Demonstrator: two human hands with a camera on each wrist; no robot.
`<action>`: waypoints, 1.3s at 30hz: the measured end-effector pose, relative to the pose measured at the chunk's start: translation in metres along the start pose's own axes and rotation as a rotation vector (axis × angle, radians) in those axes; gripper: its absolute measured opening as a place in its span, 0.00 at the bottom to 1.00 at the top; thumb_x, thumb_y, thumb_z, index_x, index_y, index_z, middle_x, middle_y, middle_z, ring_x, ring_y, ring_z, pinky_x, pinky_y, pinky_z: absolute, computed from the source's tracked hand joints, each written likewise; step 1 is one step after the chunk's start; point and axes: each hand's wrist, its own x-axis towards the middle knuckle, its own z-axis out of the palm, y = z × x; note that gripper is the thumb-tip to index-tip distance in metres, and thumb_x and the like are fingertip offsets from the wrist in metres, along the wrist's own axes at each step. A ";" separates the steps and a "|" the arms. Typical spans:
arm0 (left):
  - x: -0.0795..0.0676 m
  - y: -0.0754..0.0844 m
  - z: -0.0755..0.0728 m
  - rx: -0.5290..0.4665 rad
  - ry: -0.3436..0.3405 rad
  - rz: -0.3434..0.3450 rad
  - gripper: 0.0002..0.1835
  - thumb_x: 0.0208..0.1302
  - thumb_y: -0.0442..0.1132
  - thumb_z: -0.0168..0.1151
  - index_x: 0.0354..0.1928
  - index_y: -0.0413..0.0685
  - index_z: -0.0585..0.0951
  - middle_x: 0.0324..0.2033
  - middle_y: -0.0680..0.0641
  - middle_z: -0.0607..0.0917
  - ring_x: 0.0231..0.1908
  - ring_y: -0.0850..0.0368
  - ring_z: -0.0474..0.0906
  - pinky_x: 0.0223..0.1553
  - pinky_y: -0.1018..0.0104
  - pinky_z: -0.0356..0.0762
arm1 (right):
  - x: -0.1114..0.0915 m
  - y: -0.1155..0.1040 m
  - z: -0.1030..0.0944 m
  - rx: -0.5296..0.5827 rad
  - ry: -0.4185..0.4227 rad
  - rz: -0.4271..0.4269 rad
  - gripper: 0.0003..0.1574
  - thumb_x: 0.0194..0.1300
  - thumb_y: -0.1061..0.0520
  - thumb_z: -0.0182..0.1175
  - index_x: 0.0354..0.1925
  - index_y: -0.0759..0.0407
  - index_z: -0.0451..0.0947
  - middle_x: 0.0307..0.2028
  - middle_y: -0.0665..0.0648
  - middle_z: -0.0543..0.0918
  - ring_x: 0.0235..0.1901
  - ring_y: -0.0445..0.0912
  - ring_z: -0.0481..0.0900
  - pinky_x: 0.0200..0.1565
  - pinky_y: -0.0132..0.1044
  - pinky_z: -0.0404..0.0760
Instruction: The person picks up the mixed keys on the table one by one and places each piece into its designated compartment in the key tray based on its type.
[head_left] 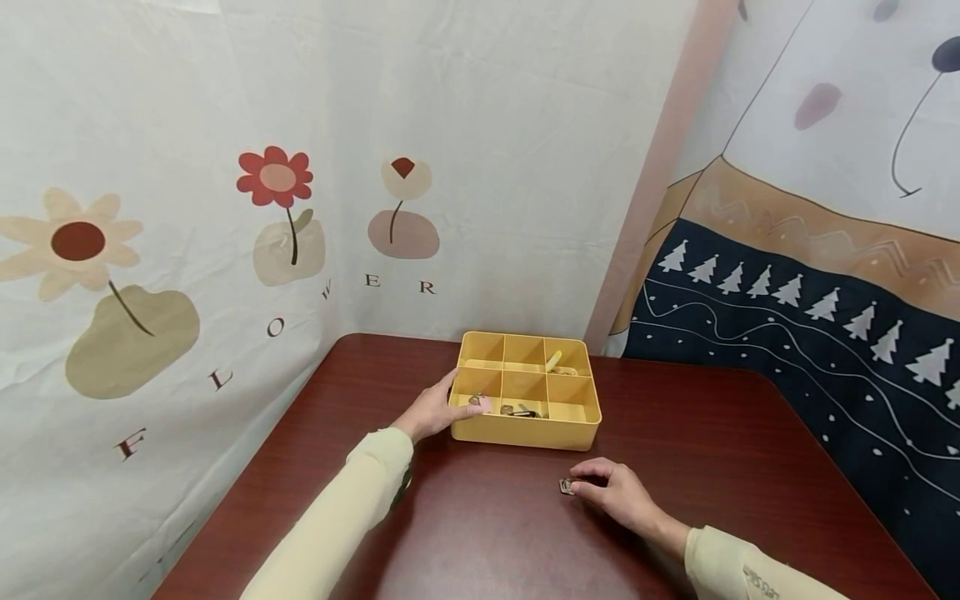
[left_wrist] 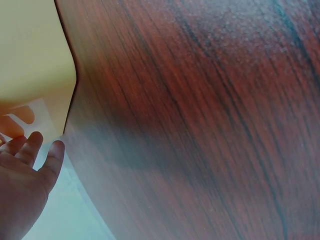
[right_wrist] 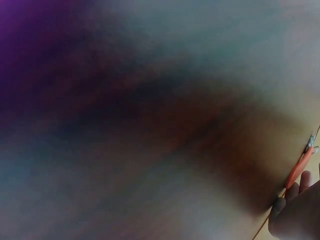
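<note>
A yellow divided box (head_left: 525,432) stands toward the back of the table. At its front left corner rests my left hand (head_left: 435,408), thumb over the front rim and fingers along the left side. Those fingers (left_wrist: 52,162) look nearly straight against the box wall in the left wrist view. To the front right of the box, low over the table, my right hand (head_left: 618,496) pinches a small metallic piece (head_left: 566,486) between thumb and fingers. In the right wrist view, an orange-handled piece with a metal end (right_wrist: 300,167) shows at the fingertips; I cannot tell its exact kind.
In the box's front compartments lie a pink piece (head_left: 483,403) and several small metal pieces, one dark (head_left: 525,413). A yellow piece (head_left: 554,361) leans in the back right compartment. The reddish-brown table (head_left: 480,533) meets printed cloth (head_left: 517,250) behind.
</note>
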 end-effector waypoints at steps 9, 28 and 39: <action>-0.001 0.001 0.000 0.017 0.002 -0.002 0.51 0.58 0.51 0.74 0.77 0.50 0.56 0.65 0.36 0.72 0.63 0.39 0.69 0.63 0.45 0.64 | 0.001 0.003 0.005 -0.084 -0.010 -0.034 0.12 0.54 0.52 0.76 0.38 0.50 0.89 0.41 0.45 0.85 0.45 0.44 0.80 0.49 0.37 0.75; -0.001 0.001 0.000 0.020 0.000 -0.012 0.50 0.59 0.50 0.73 0.78 0.49 0.55 0.66 0.35 0.71 0.64 0.39 0.68 0.64 0.45 0.63 | 0.006 0.003 0.011 -0.265 0.006 -0.094 0.03 0.56 0.52 0.73 0.32 0.45 0.89 0.39 0.44 0.85 0.42 0.45 0.78 0.45 0.43 0.74; 0.000 0.001 -0.001 0.019 -0.007 -0.009 0.53 0.55 0.56 0.74 0.77 0.50 0.56 0.65 0.36 0.73 0.63 0.40 0.70 0.64 0.46 0.64 | 0.006 0.000 0.011 -0.253 0.038 -0.086 0.03 0.56 0.56 0.73 0.27 0.47 0.88 0.36 0.43 0.85 0.40 0.44 0.79 0.44 0.41 0.75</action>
